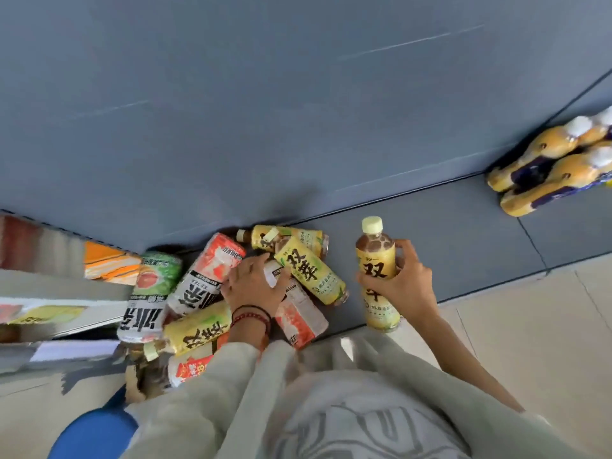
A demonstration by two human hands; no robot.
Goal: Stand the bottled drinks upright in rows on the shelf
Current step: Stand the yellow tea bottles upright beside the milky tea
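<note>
— Right hand: what is it doing, seen from the head camera?

— It is wrapped round the middle of a yellow-label tea bottle, which is upright, pale cap on top, with its base at the front edge of the grey shelf. Whether the base is resting there yet cannot be told.

— And the left hand?

— It is on the heap of lying bottles to the left, its fingers bent over a red-and-white labelled bottle. Another yellow tea bottle lies just beside it, and black-and-white iced tea bottles lie further left.

— Anything else on the shelf?

— A wrapped pack of orange drinks, well apart at the far right.

— How should the upright bottle be placed well?

— I would judge it best carried deep to the back wall, set flat, label forward, and let go only once it is steady. That starts a row and leaves the front of the shelf for the bottles yet to be lifted from the heap.
</note>
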